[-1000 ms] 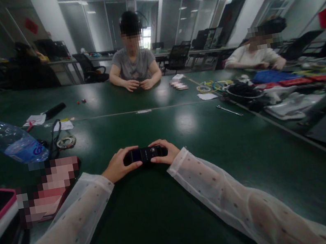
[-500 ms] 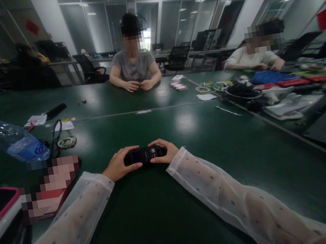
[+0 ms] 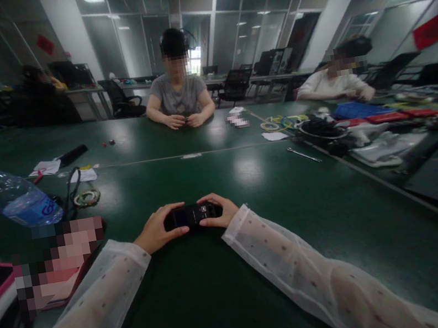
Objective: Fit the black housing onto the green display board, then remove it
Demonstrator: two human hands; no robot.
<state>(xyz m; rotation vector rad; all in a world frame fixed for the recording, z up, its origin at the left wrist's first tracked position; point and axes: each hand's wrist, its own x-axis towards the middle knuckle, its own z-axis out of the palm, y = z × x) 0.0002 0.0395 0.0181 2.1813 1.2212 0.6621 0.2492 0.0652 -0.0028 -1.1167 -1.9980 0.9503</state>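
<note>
Lying crosswise between the two hands, a dark handheld device (image 3: 193, 215) has its long axis running left to right, square to the way the wearer faces. The left hand (image 3: 149, 235) has its left end and the right hand (image 3: 226, 211) its right, so from over here neither looks nearer; both are touching it. Each hand is curled, pinching the device between a thumb on the near edge and fingers along the far one, with the lettered middle showing between the thumbs. It's straight ahead of the wearer, over the green desk (image 3: 262, 274), though I can't tell whether its underside rests there.
</note>
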